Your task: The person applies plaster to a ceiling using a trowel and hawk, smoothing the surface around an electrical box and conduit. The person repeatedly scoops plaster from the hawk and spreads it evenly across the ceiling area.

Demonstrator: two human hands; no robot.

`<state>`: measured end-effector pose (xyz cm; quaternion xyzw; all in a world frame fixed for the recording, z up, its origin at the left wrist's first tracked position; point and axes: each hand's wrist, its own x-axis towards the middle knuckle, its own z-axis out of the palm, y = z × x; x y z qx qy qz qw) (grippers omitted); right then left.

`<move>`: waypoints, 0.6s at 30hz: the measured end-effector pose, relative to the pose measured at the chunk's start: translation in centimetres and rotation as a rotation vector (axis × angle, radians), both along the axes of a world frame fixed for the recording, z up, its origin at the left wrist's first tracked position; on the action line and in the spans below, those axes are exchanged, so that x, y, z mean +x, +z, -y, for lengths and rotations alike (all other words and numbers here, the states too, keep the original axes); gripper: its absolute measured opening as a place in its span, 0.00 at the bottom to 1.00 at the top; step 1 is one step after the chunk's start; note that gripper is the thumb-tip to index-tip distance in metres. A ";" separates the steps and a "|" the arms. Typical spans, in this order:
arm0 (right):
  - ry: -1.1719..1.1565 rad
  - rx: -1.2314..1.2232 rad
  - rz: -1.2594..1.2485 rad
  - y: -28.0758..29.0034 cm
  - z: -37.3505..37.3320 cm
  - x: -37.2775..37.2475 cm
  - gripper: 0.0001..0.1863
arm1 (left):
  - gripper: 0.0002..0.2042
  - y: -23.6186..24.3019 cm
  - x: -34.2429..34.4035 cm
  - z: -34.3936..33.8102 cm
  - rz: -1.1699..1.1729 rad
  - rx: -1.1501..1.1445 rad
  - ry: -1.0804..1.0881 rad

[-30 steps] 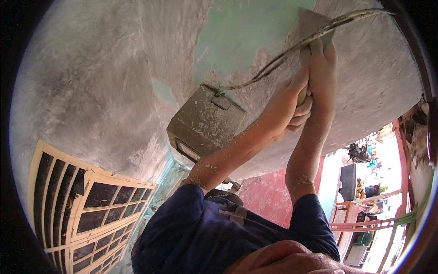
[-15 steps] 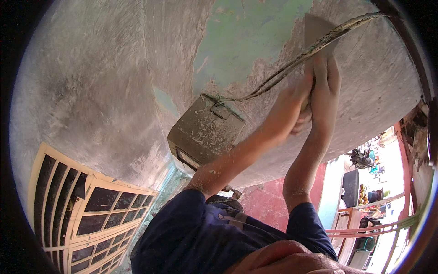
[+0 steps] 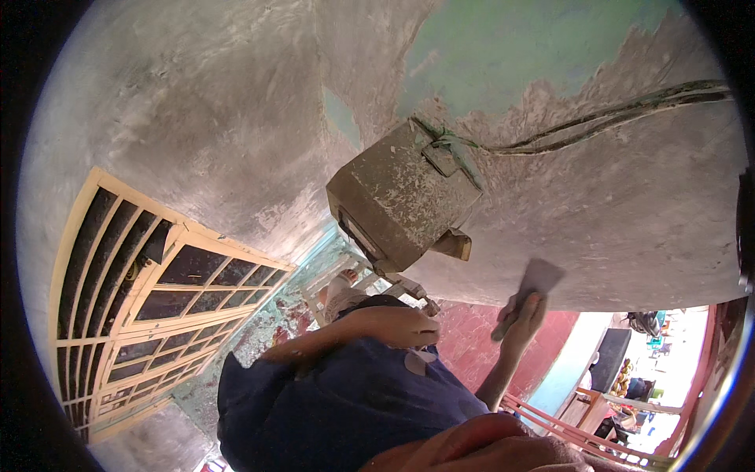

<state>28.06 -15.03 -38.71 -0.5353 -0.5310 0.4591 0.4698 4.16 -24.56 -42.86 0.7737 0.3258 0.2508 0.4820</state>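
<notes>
In my right hand (image 3: 528, 321) is a putty knife (image 3: 543, 277), its wide grey blade pointing up in front of the plastered wall (image 3: 621, 220). The fingers wrap round its handle. My left hand (image 3: 413, 326) is drawn in before my dark blue shirt, with its fingers curled. A pale patch shows just under it, and I cannot tell whether that is a held thing or a print on the shirt. Beyond my left hand a dusty grey box (image 3: 405, 197) is fixed to the wall, with cables (image 3: 598, 126) running from its top to the right.
Green paint (image 3: 527, 55) covers the wall's upper part. On the left is a cream barred window frame (image 3: 177, 315). Wooden rungs (image 3: 413, 293) show below the box, above a red floor (image 3: 472, 338). Red rails (image 3: 582, 436) and shelved goods lie at right.
Both hands have come down from the wall near the cables. The left hand moved in to my chest; the right one lowered with the putty knife. The view has shifted, too.
</notes>
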 end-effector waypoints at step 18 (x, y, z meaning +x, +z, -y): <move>0.290 -0.208 -0.396 4.6 0.2 -2.4 0.28 | 0.29 9.5 3.6 -5.8 0.073 0.523 0.637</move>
